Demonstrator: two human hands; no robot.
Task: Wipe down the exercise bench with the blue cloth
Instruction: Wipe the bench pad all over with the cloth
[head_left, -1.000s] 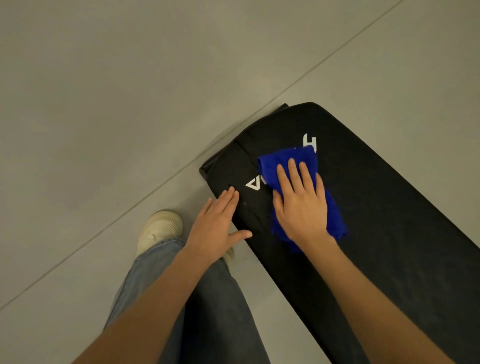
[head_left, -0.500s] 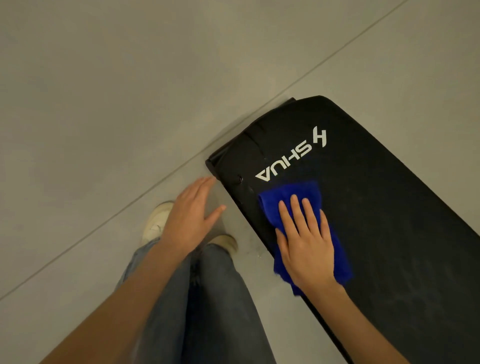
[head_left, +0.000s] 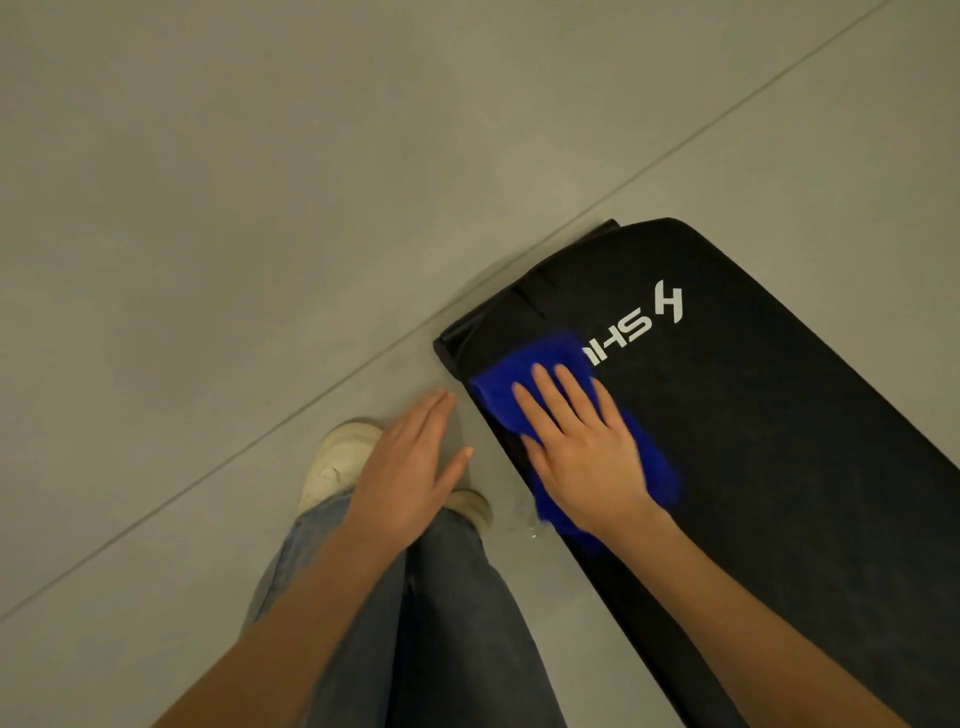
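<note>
A grey tiled floor (head_left: 260, 208) fills most of the view, crossed by a thin grout line running diagonally from lower left to upper right. A black padded exercise bench (head_left: 779, 441) is seen at the right, laid diagonally from the middle of the frame down to the lower right corner, with its rounded end toward the upper left. White lettering (head_left: 644, 325) is printed near that end, and part of it is covered by cloth. Blue jeans (head_left: 431, 623) are seen at the bottom centre, just beside the near long edge of the bench, and a pale shoe (head_left: 337, 460) is shown on the floor above them; a second shoe toe is partly hidden behind the left hand.

The blue cloth (head_left: 530, 369) is spread on the bench pad at the corner nearest the person, close to the near edge, and its lower part is draped toward that edge. It is pressed flat against the pad by the right hand (head_left: 582, 457), whose fingers are extended and slightly spread on top of the fabric rather than curled around it. The left hand (head_left: 410, 467) is held open and flat, fingers together and thumb out, empty, above the floor just beside the bench edge without touching it; whether anything is touched beneath it cannot be told
</note>
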